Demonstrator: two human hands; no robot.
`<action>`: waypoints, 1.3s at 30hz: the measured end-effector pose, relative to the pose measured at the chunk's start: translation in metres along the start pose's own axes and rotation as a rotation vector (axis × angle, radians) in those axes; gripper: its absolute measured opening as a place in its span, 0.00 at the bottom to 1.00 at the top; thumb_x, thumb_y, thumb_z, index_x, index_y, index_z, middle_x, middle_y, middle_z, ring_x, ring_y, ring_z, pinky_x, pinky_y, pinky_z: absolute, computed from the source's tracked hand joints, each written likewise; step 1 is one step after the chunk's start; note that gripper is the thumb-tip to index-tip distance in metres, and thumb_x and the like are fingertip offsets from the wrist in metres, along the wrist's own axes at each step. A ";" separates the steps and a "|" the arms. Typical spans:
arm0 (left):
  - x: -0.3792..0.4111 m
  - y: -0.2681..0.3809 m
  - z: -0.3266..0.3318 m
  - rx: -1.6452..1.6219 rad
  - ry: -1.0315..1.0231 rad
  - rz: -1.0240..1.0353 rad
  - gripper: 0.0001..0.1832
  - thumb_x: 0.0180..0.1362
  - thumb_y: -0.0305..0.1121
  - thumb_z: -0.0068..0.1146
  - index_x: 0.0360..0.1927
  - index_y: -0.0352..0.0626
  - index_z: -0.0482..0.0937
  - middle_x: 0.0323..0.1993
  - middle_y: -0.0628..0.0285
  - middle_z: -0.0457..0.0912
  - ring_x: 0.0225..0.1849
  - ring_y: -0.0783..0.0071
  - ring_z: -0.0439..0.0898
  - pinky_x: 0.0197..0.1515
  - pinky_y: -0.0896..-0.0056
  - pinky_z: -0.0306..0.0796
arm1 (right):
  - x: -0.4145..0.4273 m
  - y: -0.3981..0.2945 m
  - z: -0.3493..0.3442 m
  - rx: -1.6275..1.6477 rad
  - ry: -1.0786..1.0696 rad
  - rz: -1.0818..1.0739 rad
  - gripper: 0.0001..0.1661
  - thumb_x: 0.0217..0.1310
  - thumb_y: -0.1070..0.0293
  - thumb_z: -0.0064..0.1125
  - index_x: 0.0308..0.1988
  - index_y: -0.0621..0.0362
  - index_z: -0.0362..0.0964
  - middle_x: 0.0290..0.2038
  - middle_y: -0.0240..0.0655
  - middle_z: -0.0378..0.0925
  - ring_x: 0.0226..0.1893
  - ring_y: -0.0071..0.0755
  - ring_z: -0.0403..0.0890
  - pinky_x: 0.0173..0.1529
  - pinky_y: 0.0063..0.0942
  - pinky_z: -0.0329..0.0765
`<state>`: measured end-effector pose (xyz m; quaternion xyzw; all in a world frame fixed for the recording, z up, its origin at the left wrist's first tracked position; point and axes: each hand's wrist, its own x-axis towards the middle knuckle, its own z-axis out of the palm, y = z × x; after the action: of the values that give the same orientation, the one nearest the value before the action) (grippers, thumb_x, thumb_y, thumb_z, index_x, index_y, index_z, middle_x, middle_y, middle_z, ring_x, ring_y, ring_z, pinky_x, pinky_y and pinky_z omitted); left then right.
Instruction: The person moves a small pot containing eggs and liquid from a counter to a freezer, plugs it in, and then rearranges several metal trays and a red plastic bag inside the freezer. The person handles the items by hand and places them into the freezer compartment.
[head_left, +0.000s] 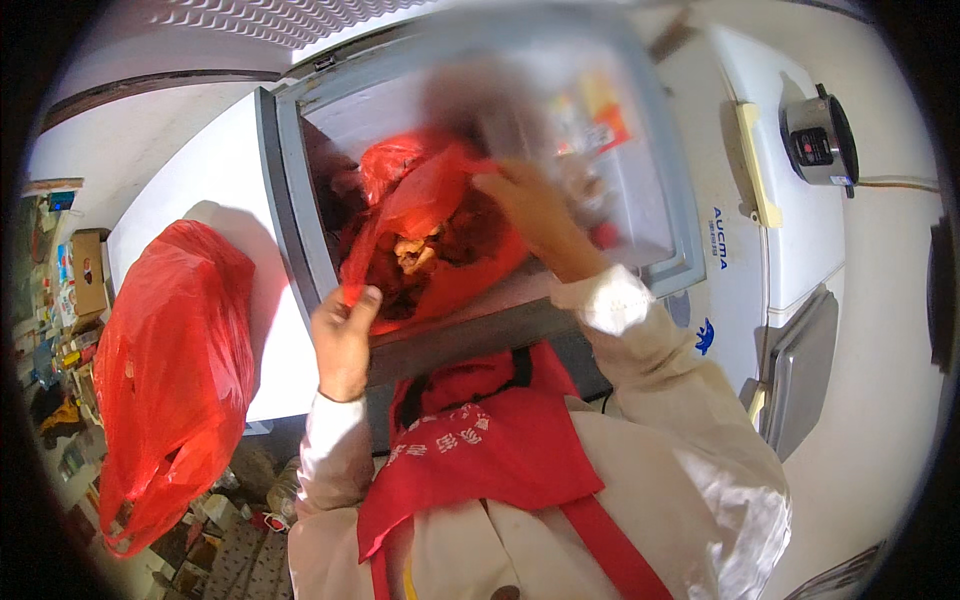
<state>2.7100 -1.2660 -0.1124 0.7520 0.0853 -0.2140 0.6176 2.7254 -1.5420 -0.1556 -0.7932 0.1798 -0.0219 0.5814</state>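
Both hands hold an opened red plastic bag (480, 289) inside the mouth of a chest freezer (289, 187). My left hand (345, 341) pinches the bag's near left edge between thumb and fingers. On the far right side of the bag, my right hand (536, 214) grips its upper rim; some of its fingers are blurred or hidden. Pale yellowish food pieces (414, 255) lie in the bag among dark contents that I cannot make out. Another red bag (386, 161) bulges just behind it. Cold haze or blur covers the freezer's far part.
A full red plastic bag (184, 337) rests on the white surface (217, 165) left of the opening. Red and yellow packaging (611, 127) shows in the freezer's far right. Further right are a white appliance (802, 255), a round cooker (821, 142) and a flat grey metallic object (801, 375).
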 end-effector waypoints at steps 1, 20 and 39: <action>-0.006 -0.010 0.003 0.002 -0.019 0.013 0.08 0.60 0.32 0.60 0.36 0.36 0.80 0.30 0.69 0.79 0.33 0.81 0.73 0.39 0.78 0.66 | -0.001 0.005 0.002 0.043 0.015 -0.032 0.21 0.58 0.57 0.57 0.32 0.68 0.74 0.24 0.48 0.74 0.27 0.35 0.74 0.36 0.37 0.70; 0.015 -0.127 -0.018 0.006 0.039 -0.043 0.05 0.60 0.29 0.59 0.32 0.38 0.79 0.27 0.74 0.75 0.30 0.84 0.69 0.35 0.78 0.64 | -0.052 0.089 0.015 0.283 -0.058 0.311 0.10 0.62 0.66 0.59 0.34 0.63 0.75 0.26 0.22 0.70 0.28 0.17 0.67 0.33 0.21 0.67; 0.072 -0.001 -0.012 -0.110 0.067 -0.080 0.12 0.61 0.38 0.61 0.28 0.41 0.78 0.16 0.73 0.69 0.16 0.86 0.62 0.20 0.80 0.54 | 0.102 0.034 -0.003 -0.320 -0.112 -0.129 0.29 0.57 0.46 0.57 0.32 0.68 0.77 0.30 0.58 0.78 0.32 0.58 0.80 0.42 0.46 0.74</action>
<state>2.7770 -1.2637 -0.1422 0.7195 0.1476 -0.2085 0.6459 2.8107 -1.5854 -0.2039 -0.8855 0.0972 0.0139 0.4542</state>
